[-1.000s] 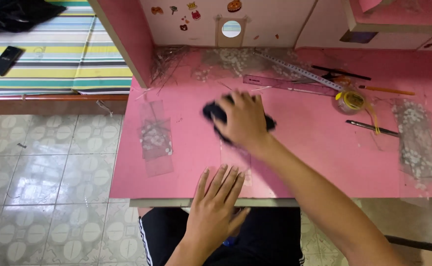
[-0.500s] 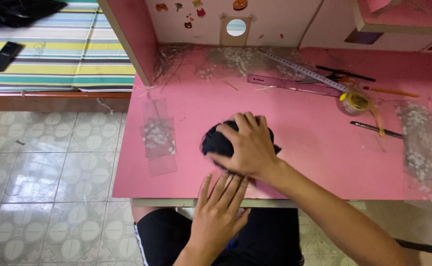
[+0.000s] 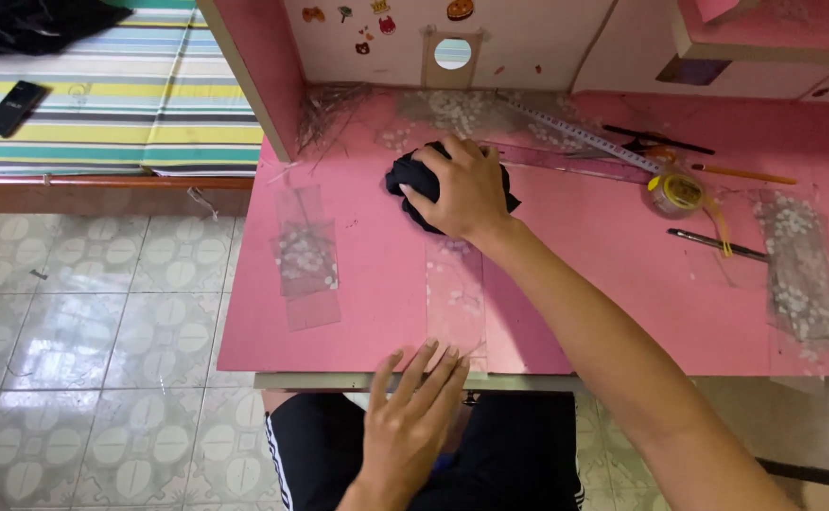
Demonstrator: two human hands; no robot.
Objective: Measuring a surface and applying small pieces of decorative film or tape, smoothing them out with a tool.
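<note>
On the pink tabletop: a dark cloth wad sits near the back, toward the left side.
Right hand: its grip is clamped over the cloth wad, pressing down.
Left hand: flat, fingers apart, holding nothing — it rests at the front edge, nearer than the cloth.
Clear plastic strip: lies between cloth and left hand.
Risk: a wide sweep could drag the strip off the edge, or scatter the tape roll right of the cloth.
</note>
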